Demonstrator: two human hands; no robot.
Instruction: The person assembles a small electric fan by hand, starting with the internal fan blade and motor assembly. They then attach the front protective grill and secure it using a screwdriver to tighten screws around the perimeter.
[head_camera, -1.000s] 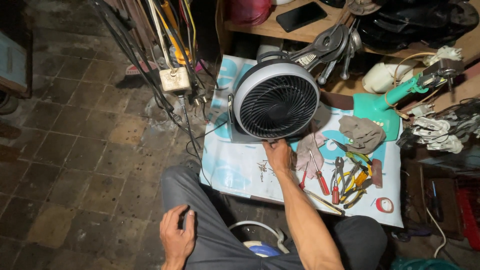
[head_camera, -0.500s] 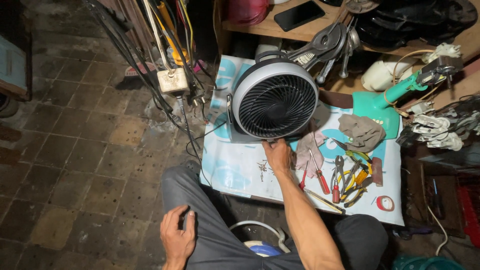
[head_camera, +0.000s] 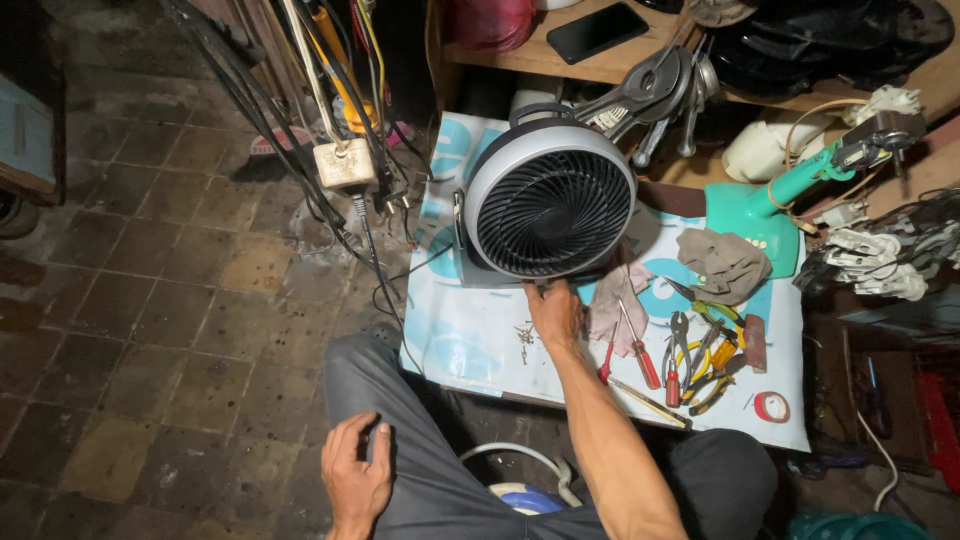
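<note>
Upright fan (head_camera: 550, 200), grille toward camera

the floor (head_camera: 150, 300) is laid with worn, dark square tiles, stained and dusty, brighter near the middle and falling into shadow at the edges. a wooden shelf (head_camera: 600, 65) runs across the top, its board pale and scuffed, with a dark space beneath it. a bundle of black, white and yellow cables (head_camera: 300, 90) hangs down at the upper left, meeting a cream junction box (head_camera: 346, 163). a wooden edge (head_camera: 30, 150) shows at the far left. light comes from above, harsh and local.
</note>
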